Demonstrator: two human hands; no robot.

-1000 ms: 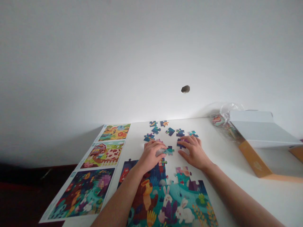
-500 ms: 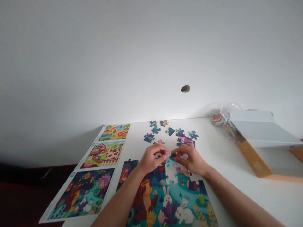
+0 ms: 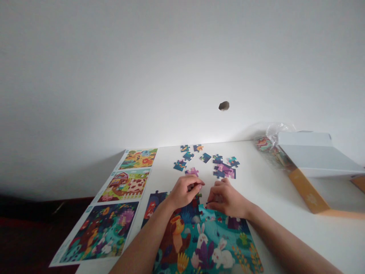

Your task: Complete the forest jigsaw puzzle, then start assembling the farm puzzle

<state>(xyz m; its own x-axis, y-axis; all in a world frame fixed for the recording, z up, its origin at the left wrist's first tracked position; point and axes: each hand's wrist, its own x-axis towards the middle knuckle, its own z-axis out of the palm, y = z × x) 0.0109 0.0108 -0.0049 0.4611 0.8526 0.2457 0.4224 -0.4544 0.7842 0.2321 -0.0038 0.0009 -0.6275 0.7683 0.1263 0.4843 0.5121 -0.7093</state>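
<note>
A partly assembled jigsaw puzzle with rabbits, a bear and a teal stream lies in front of me. My right hand bends over its upper edge, thumb and fingers closed on a teal puzzle piece that sits in the gap above the rabbits. The fingers partly cover this piece. On the left of the gap, my left hand rests over the puzzle's top edge. Its thumb and fingertips are pressed together, and no piece shows between them. Just beyond it lies a loose pink piece.
Several loose pieces are scattered behind the hands, with a joined purple cluster to the right. Three printed picture sheets lie on the left. An open orange-edged box and a clear bag of pieces stand on the right.
My right hand has moved down toward me with the teal piece, which now fills the gap in the puzzle. My left hand stays nearly in place, its fingertips now drawn together.
</note>
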